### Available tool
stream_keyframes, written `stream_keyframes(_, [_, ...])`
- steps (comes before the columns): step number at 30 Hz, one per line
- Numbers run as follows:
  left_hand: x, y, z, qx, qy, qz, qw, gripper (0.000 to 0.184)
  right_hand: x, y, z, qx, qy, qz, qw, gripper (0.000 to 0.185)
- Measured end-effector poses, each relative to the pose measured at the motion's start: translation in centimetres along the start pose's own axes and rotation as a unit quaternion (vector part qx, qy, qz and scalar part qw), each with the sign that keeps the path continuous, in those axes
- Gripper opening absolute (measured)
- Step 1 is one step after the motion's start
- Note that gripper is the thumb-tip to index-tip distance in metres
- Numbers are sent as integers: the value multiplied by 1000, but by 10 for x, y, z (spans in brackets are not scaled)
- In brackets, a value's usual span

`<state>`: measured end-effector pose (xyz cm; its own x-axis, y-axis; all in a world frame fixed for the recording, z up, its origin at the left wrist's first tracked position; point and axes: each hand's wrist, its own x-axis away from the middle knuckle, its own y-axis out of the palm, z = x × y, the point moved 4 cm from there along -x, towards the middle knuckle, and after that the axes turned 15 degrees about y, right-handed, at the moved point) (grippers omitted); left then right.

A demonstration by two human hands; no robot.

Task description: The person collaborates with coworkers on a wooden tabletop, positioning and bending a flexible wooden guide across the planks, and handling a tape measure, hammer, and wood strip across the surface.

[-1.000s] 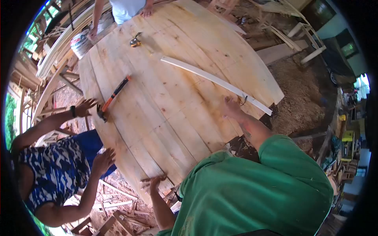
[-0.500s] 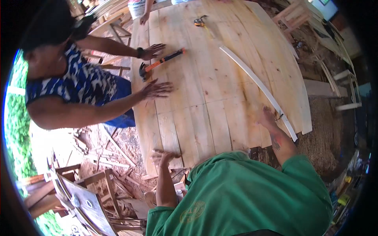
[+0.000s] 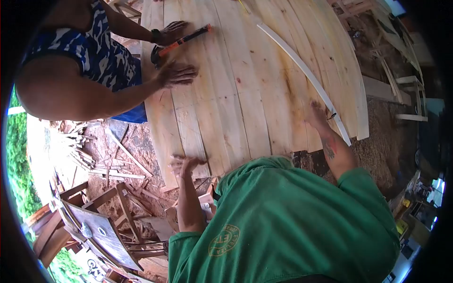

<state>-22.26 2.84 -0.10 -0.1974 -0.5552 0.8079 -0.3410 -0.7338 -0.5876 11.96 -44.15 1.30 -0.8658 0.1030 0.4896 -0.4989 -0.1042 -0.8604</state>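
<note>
My left hand [image 3: 185, 165] lies at the near left edge of a broad panel of pale wooden boards [image 3: 222, 113], its fingers spread and holding nothing. On the right, my right hand [image 3: 318, 116] rests on the boards with fingers stretched forward, right beside a long, thin white strip [image 3: 302, 68]. The strip bows across the panel, and a small dark loop shows on its edge near my wrist. A hammer [image 3: 181, 43] with an orange and black handle lies on the far left boards, between a co-worker's two open hands.
The co-worker in a blue camouflage top [image 3: 113, 56] leans in from the left. Scrap wood sticks [image 3: 127, 153] litter the ground there. A wooden frame [image 3: 125, 212] stands at lower left. At right are sawdust and a pale wooden stand [image 3: 415, 96]. A yellow tape [image 3: 244, 6] shows at the top.
The view has tilted, so the panel and everything on it sit higher and the tape measure's case is out of sight. My hands keep their places on the boards; the co-worker's hands stay by the hammer.
</note>
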Motion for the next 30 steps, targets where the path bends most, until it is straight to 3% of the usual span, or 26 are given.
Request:
stream_keyframes(3, [-10,3,-3,8,20,2,1000,149,-6,3,-4,-2,11,22,1000,100])
stream_keyframes(6, [-21,8,-8,26,-30,-9,999,152,-10,8,-4,25,-2,101,995,103])
stream_keyframes(8, [-15,4,-4,33,-33,-5,999,153,2,-5,-6,34,-2,15,999,105])
stream_keyframes(12, [-12,3,-4,43,-22,-4,999,152,-5,4,-1,51,-50,87,994,106])
stream_keyframes(14, [-8,0,1,48,-43,-8,998,151,-7,3,-2,4,37,-27,999,106])
stream_keyframes(21, [-38,23,-6,46,-77,17,996,148,-3,-1,-6,43,-13,5,999,107])
stream_keyframes(30, [-34,21,-6,49,-64,21,996,147,16,-24,-16,20,55,-47,997,109])
